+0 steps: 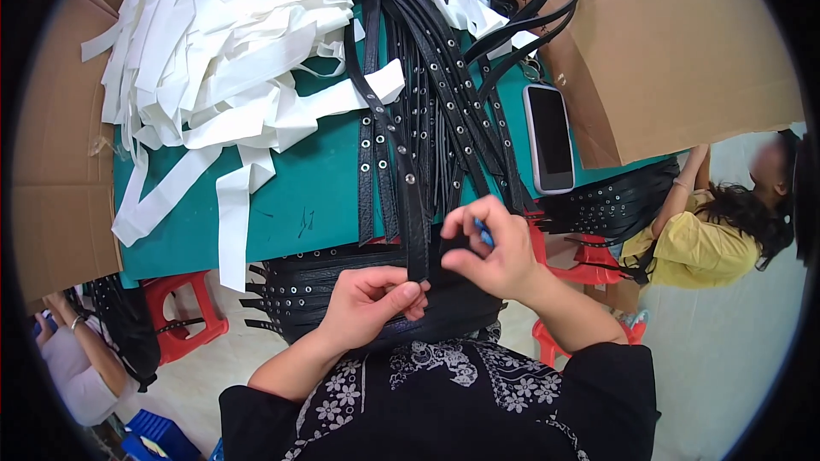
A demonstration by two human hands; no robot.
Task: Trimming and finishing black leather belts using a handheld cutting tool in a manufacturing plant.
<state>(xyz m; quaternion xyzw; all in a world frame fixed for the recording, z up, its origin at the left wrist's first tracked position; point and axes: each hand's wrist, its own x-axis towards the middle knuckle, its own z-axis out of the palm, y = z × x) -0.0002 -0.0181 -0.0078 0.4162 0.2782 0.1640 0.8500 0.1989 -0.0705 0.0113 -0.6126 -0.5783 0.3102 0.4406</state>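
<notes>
My left hand (376, 303) is closed, its thumb and fingers pinching the lower end of a black belt strap (412, 213). This strap has a row of metal eyelets and runs up across the table onto a pile of similar black straps (440, 85). Just right of the strap's end, my right hand (495, 252) is raised with thumb and index finger apart. Its other fingers curl around a small blue object (483, 232), mostly hidden in the palm. More eyelet straps (316, 294) lie across my lap, below the table edge.
White fabric strips (231, 43) are heaped on the green table (299, 196) at the left. A phone (550, 138) lies right of the straps. Cardboard boxes (675, 51) flank both sides. Red stools (184, 316) stand below. One person (700, 239) sits at right, another (85, 367) at left.
</notes>
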